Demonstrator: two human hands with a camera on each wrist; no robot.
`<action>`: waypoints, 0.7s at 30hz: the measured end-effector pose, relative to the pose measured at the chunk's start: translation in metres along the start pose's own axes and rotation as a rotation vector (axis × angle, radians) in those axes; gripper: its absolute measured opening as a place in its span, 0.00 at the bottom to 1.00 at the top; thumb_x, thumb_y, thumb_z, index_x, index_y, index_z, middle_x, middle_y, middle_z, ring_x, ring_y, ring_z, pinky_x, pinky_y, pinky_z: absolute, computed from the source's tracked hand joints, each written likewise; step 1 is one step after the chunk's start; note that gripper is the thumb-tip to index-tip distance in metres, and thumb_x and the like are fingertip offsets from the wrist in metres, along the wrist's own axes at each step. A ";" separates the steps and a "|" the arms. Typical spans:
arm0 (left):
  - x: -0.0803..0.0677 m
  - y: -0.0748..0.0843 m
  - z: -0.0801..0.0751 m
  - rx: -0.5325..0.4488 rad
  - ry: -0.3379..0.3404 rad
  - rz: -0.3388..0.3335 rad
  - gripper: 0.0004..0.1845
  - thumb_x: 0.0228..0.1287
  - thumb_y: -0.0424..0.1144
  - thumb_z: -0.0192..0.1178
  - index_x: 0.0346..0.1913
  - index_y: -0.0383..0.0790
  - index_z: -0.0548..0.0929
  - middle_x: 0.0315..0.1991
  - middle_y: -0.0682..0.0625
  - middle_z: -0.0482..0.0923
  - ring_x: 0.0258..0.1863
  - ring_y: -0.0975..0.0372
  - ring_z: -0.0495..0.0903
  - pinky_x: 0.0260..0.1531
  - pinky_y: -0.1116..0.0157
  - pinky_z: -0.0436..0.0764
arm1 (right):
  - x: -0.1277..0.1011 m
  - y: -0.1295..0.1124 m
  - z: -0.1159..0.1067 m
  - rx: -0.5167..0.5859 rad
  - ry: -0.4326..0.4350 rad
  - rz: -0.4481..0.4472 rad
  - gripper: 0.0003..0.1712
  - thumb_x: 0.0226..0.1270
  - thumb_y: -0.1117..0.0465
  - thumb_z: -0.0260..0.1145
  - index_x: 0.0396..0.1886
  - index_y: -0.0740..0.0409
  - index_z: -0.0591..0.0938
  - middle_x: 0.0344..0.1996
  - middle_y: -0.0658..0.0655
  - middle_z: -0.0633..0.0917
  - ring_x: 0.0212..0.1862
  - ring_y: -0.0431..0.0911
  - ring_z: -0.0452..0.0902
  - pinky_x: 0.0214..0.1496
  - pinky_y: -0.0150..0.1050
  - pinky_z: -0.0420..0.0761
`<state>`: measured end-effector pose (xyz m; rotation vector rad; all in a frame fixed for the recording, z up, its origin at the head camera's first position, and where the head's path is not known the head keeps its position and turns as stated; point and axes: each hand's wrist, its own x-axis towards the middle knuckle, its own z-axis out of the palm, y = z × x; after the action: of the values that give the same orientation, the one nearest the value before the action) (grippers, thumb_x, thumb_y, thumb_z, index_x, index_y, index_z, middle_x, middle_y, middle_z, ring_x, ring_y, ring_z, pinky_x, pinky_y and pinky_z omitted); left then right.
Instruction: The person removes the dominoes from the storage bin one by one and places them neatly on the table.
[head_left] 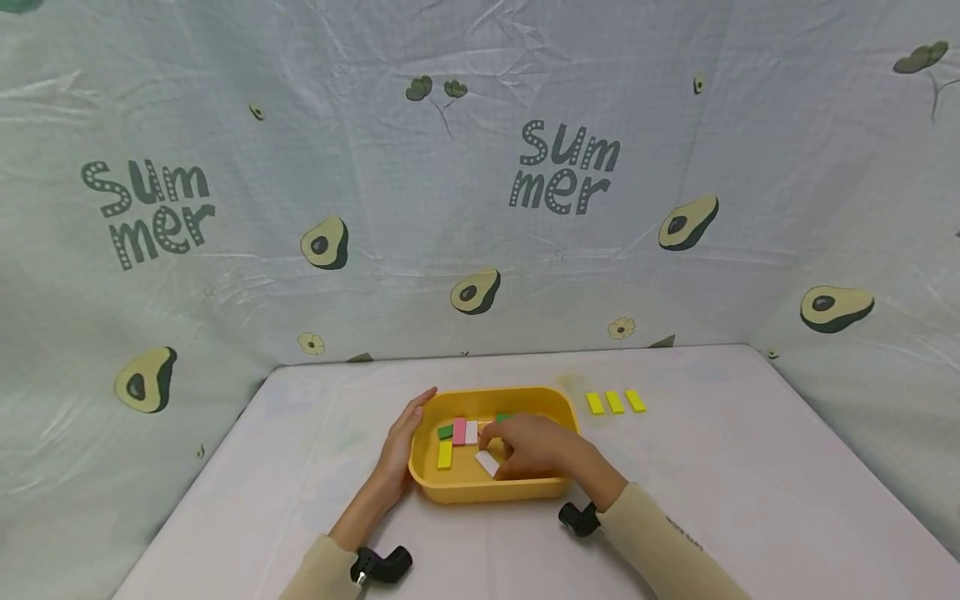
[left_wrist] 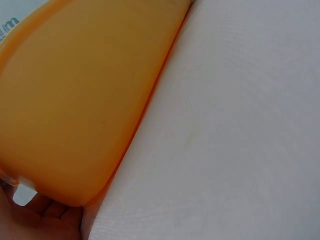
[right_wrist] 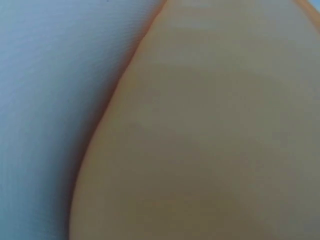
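Observation:
A yellow plastic tray [head_left: 495, 493] stands on the table with small rectangular blocks inside. My left hand [head_left: 396, 454] lies along its left side, index finger stretched along the rim; in the left wrist view the fingers [left_wrist: 57, 212] are against the tray's outer wall. My right hand [head_left: 536, 446] reaches in over the front right, thumb and fingertips bent down around a tilted white block [head_left: 487, 463]. Left of it lie a pink block [head_left: 459, 432], another white block [head_left: 472, 432], a green block [head_left: 446, 432] and a yellow block [head_left: 445, 455]. The right hand partly hides another green block [head_left: 503, 417].
Three yellow blocks [head_left: 615, 402] lie in a row on the white table [head_left: 712, 467], beyond the tray's right end. A white cloth [head_left: 405, 250] printed with avocados hangs behind and at both sides. The tray's outer wall fills most of the right wrist view.

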<state>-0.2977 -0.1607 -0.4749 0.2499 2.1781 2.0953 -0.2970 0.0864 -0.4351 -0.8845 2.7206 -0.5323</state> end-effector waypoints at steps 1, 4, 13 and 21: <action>0.000 0.000 0.000 -0.002 0.001 0.000 0.28 0.86 0.50 0.34 0.81 0.46 0.60 0.84 0.45 0.53 0.84 0.48 0.50 0.83 0.46 0.48 | 0.000 0.000 0.000 0.002 -0.003 0.002 0.21 0.61 0.49 0.78 0.54 0.37 0.85 0.27 0.42 0.79 0.31 0.38 0.72 0.35 0.31 0.75; -0.001 0.000 0.000 -0.005 0.003 0.002 0.28 0.86 0.50 0.34 0.81 0.46 0.60 0.84 0.45 0.53 0.84 0.48 0.50 0.83 0.46 0.48 | -0.001 -0.001 0.001 0.007 -0.009 0.005 0.21 0.61 0.48 0.78 0.54 0.39 0.85 0.28 0.42 0.79 0.32 0.38 0.73 0.36 0.31 0.75; -0.001 -0.001 0.001 0.000 0.000 0.002 0.29 0.86 0.51 0.34 0.81 0.46 0.60 0.84 0.45 0.52 0.84 0.48 0.49 0.83 0.45 0.47 | -0.001 0.000 0.000 0.006 -0.012 0.001 0.20 0.62 0.48 0.78 0.53 0.39 0.84 0.28 0.42 0.79 0.32 0.38 0.73 0.36 0.32 0.76; -0.001 -0.001 0.001 -0.004 0.006 0.004 0.28 0.86 0.50 0.34 0.81 0.47 0.60 0.84 0.45 0.53 0.84 0.48 0.51 0.83 0.46 0.48 | -0.006 -0.003 -0.008 0.058 -0.021 0.016 0.24 0.63 0.50 0.77 0.58 0.41 0.83 0.24 0.44 0.77 0.28 0.39 0.70 0.31 0.31 0.70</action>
<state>-0.2967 -0.1603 -0.4762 0.2481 2.1778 2.1055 -0.2934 0.0903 -0.4257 -0.8481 2.6769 -0.5915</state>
